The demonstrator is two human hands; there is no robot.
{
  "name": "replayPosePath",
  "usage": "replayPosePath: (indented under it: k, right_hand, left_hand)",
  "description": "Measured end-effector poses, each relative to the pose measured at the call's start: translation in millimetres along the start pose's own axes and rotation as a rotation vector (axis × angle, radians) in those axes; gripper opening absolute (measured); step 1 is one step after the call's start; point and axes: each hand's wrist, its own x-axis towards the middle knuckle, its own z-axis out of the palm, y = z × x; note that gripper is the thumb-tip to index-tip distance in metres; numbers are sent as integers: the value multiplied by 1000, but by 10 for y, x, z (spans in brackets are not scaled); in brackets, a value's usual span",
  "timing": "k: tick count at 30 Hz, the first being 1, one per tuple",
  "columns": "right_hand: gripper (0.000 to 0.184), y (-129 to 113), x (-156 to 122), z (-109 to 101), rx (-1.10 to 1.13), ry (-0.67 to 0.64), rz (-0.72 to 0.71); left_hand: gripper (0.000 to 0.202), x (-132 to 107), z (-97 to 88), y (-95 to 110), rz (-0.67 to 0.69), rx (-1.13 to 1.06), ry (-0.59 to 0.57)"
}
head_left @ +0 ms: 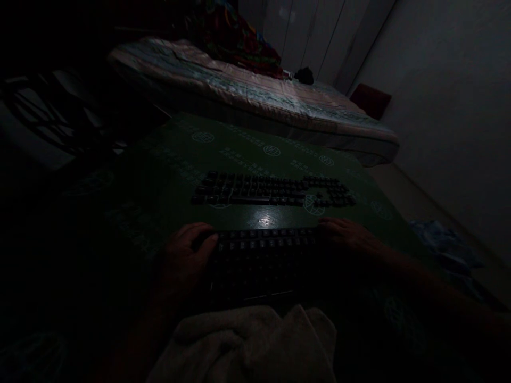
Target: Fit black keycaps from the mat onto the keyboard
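Note:
A black keyboard (263, 260) lies near me on the green table, with two far rows of keys showing and its nearer rows in deep shadow. My left hand (186, 255) grips its left end, thumb on the top and fingers round the far corner. At the opposite end, my right hand (345, 234) holds the far right corner, its palm lost in the dark. Beyond the keyboard, loose black keycaps (251, 189) are laid out in rows like a keyboard layout. A crumpled beige cloth (255, 340) sits between me and the keyboard.
The green tabletop (239, 146) has printed globe marks. Behind it stands a bed with a patterned mattress (255, 96) and a red blanket (239, 42). Bluish cloth (447, 244) lies on the floor at right. A dark metal frame (43, 117) is at left.

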Motion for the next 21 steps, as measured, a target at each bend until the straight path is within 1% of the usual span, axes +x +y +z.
replayPosePath:
  k: [3,6,9,11,15,19,21]
  right_hand:
    - [22,-20,0,6,33,-5,26]
    - [22,-33,9,10,48,18,36]
    - [21,-25,31,1,45,34,-1]
    - [20,-14,46,-9,40,17,-24]
    - [20,-4,55,-25,51,-19,18]
    - [18,-4,42,-18,93,-30,26]
    - [18,2,34,-8,104,-31,53]
  left_hand:
    - [30,-3,-10,16,16,-3,1]
    - [31,-3,-15,36,20,-7,-6]
    - [34,7,-8,40,0,3,-11]
    - [36,14,2,28,-12,11,-12]
    - [34,11,18,-8,-3,8,-6]
    - [32,-2,11,-24,22,-5,3]
    - [31,-3,5,-21,27,-6,6]
